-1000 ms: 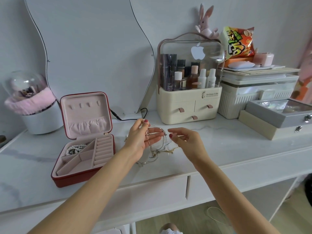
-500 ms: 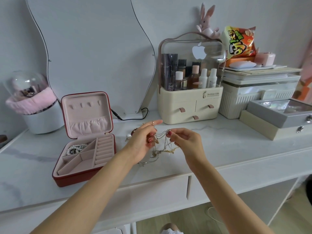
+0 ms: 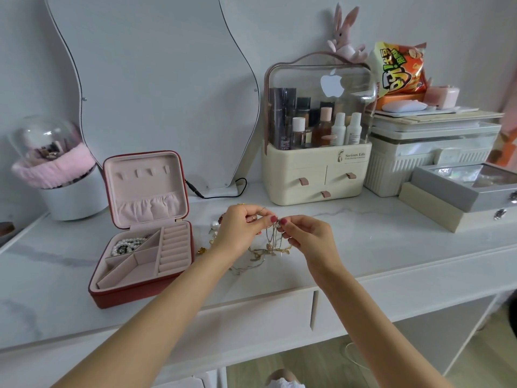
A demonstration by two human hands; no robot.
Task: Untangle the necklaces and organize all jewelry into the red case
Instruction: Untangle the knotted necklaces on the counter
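Note:
The red case (image 3: pixel 179 264) lies open on the white vanity top at the left, its pink lid upright. A pearl piece (image 3: pixel 127 245) sits in its back-left compartment. Just right of the case, my left hand (image 3: pixel 237 233) and my right hand (image 3: pixel 305 236) meet fingertip to fingertip and both pinch a tangle of thin gold and silver necklaces (image 3: pixel 272 242). The chains hang down from my fingers onto the tabletop. Small loose jewelry pieces (image 3: pixel 214 226) lie behind my left wrist, partly hidden by it.
A wavy mirror (image 3: pixel 156 88) leans at the back with a black cable (image 3: pixel 223 191) at its foot. A cream cosmetics organizer (image 3: pixel 316 175) stands behind my hands. Grey and cream boxes (image 3: pixel 458 197) fill the right side. A white brush pot (image 3: pixel 70 197) stands far left.
My right hand came left from open and apart to pinch the tangle. My left hand curled its fingers round the chains, and both hands now meet over the necklaces.

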